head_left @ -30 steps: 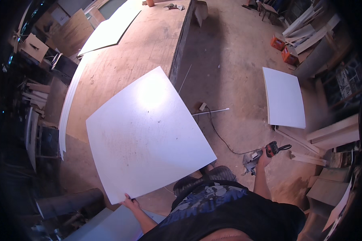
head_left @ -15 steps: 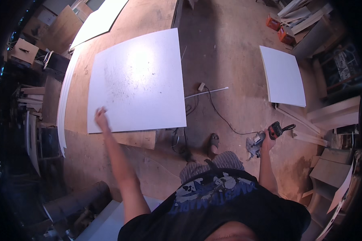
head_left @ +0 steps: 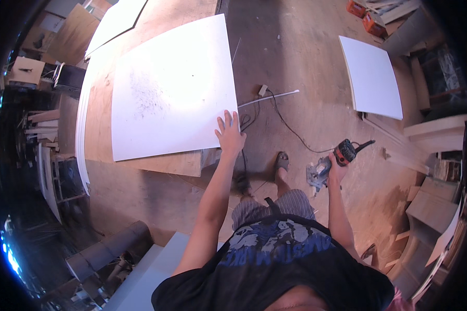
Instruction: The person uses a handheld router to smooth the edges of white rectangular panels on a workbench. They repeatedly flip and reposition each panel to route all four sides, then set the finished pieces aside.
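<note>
A large white panel (head_left: 176, 119), with dark specks of dust or shavings on its left half, lies on the wooden worktable (head_left: 99, 103). My left hand (head_left: 230, 133) rests flat on the panel's near right corner, its fingers spread over the edge. Off to the right, my right hand (head_left: 338, 172) grips a trim router (head_left: 343, 152) with a red and black motor body. The router's grey base points left, and the tool is held in the air away from the panel. Its black cord (head_left: 290, 140) trails across the floor to a small pale socket block (head_left: 263, 90).
White boards (head_left: 372, 78) are stacked at the right. Orange boxes (head_left: 373, 24) and wood offcuts sit at the far right. Long white strips (head_left: 82, 124) run along the table's left side. A dark cylinder (head_left: 109, 249) lies at lower left. My feet stand near the cord.
My left hand has moved right, from above the panel's near left part to its near right corner, where it now lies flat. The router has shifted slightly left and up in view.
</note>
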Demonstrator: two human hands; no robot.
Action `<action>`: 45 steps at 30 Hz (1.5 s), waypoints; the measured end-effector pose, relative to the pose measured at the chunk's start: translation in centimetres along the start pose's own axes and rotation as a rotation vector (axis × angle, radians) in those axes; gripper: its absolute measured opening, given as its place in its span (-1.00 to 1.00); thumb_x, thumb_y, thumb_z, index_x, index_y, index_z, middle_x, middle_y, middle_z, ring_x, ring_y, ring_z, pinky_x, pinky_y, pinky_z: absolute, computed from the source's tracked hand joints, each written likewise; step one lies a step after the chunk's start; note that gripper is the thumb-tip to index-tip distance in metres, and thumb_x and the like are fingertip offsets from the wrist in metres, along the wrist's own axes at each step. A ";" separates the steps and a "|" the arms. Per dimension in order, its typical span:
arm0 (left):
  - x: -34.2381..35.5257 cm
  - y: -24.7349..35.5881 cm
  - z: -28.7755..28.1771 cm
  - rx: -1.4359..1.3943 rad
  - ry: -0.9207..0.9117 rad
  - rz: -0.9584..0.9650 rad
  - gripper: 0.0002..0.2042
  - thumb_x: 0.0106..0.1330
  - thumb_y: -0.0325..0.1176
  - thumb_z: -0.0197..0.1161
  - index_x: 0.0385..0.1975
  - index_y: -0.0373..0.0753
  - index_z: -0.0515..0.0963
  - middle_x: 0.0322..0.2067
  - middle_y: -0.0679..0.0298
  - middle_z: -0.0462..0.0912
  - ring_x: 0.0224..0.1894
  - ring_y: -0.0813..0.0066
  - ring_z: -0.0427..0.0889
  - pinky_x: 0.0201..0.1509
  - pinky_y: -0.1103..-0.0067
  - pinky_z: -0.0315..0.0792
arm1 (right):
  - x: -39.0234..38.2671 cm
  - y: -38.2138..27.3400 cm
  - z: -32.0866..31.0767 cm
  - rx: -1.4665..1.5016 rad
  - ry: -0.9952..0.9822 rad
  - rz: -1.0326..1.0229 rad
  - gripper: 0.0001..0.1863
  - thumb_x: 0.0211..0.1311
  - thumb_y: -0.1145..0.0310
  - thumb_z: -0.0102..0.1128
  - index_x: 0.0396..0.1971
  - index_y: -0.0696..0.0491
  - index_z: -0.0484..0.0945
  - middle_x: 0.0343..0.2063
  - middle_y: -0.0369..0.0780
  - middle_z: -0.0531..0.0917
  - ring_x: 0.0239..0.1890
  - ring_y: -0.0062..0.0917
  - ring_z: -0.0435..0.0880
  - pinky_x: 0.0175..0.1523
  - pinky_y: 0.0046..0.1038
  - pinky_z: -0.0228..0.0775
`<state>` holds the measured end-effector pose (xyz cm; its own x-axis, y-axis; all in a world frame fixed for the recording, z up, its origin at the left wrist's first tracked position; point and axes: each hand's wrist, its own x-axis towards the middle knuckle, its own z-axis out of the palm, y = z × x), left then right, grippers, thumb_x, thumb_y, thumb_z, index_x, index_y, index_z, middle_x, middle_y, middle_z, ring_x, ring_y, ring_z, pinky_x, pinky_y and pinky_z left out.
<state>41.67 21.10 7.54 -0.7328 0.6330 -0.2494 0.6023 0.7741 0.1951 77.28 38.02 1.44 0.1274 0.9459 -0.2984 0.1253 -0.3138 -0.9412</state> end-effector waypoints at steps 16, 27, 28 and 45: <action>0.9 1.7 3.3 0.008 0.062 0.194 -0.42 0.34 -0.18 0.12 0.38 -0.12 0.25 0.46 0.12 0.09 0.47 -0.12 0.05 0.38 -0.14 0.09 | 0.0 -1.6 -0.3 -0.080 -0.043 -0.069 -0.33 -0.13 0.37 0.60 0.02 0.18 0.46 -0.14 -0.21 0.62 -0.13 -0.49 0.60 0.06 -0.45 0.45; 9.3 2.0 3.7 -0.013 0.164 0.126 -0.45 0.46 -0.01 -0.02 0.40 -0.03 0.24 0.45 0.12 0.13 0.49 0.01 0.06 0.44 -0.02 0.06 | -3.7 -7.3 4.9 0.236 -0.422 -0.120 -0.44 -0.05 0.51 0.55 0.00 0.12 0.50 -0.21 -0.25 0.67 -0.15 -0.57 0.65 -0.01 -0.52 0.51; 9.9 1.6 3.6 0.000 0.170 0.105 -0.44 0.46 0.00 -0.04 0.41 -0.02 0.22 0.46 0.13 0.12 0.49 0.01 0.05 0.44 -0.01 0.05 | -4.0 -7.0 5.9 0.204 -0.462 -0.103 -0.38 -0.04 0.53 0.52 0.07 0.10 0.45 -0.13 -0.23 0.63 -0.08 -0.55 0.62 0.06 -0.48 0.48; 15.5 -0.9 8.1 0.109 0.283 0.060 -0.30 0.39 0.26 -0.12 0.47 0.08 0.13 0.50 0.12 -0.03 0.53 -0.05 -0.13 0.50 -0.01 -0.21 | -5.4 4.0 15.6 -0.259 -0.605 -0.412 -0.35 0.03 0.42 0.45 0.14 0.09 0.34 0.05 -0.17 0.51 0.11 -0.42 0.51 0.20 -0.34 0.39</action>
<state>32.35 30.14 -4.16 -0.7446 0.6665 0.0370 0.6665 0.7395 0.0944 61.73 32.92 -3.16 -0.5293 0.8476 -0.0367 0.2814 0.1346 -0.9501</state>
